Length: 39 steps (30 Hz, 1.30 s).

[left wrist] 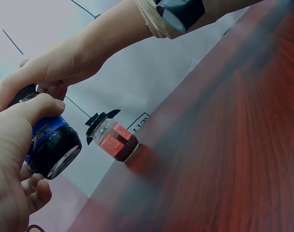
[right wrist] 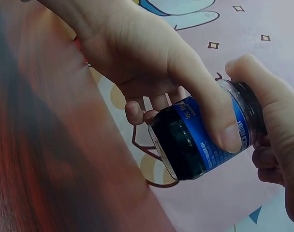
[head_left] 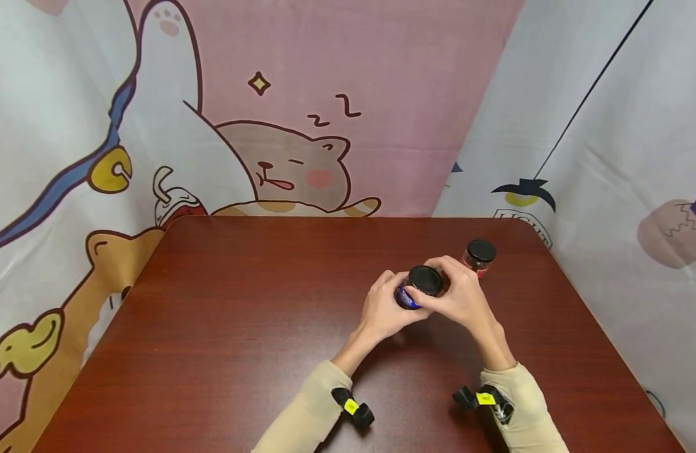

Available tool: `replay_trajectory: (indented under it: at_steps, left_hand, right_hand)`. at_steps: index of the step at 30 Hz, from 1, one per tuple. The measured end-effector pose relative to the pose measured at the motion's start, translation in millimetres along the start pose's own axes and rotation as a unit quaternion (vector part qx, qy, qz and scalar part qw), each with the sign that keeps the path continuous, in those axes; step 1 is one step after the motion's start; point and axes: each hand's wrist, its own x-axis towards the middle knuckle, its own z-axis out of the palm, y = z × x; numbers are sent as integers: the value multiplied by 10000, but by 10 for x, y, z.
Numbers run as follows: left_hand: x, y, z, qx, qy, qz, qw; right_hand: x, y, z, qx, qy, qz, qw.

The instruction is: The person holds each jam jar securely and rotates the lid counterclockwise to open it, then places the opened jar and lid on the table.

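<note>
Blue-label jar (head_left: 420,283) gripped from both sides, clear of the surface (head_left: 240,327), lid on.

Head view: red-label jar (head_left: 480,257) stands just beyond the right hand (head_left: 461,292), which covers part of its lower side. Surface is dark reddish-brown wood, shiny. Behind and beside it hang cloth backdrops (head_left: 404,82): sleeping cartoon cat on pink, pale panel to the right. A black device with a yellow tag (head_left: 352,406) sits on each sleeved wrist. Blue-label jar is right of centre, above the surface. Left hand (head_left: 389,306) has its fingers wrapped round the body; right fingers are curled at the black lid.

Left wrist view: red-label jar upright on the surface, near the edge, black lid on, dark contents low, clear glass above. Blue-label jar is tilted, underside showing; right hand is over its top.

Right wrist view: backdrop fills the far side, surface blurred at left. Left thumb lies across the blue label, right fingers round the lid end. Contents look dark below the label; can't tell what they are.
</note>
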Motion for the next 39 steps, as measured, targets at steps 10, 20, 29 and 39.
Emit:
replay_trajectory:
  at_steps: [10,20,29,39]
  left_hand:
    - [-19,-67,-182,42,-56,1,10000]
    - [-56,-121,-346,50,129,256,9996]
    - [-84,-180,-544,31,410,314,9987]
    - [-136,-235,-739,141,631,270,9975]
  right_hand:
    - [75,-111,104,-13,-134,53,9999]
    - [157,-224,210,114,-121,61,9998]
    - [306,-355,343,291,-181,-98,9994]
    - [401,-501,477,31,-381,131,9992]
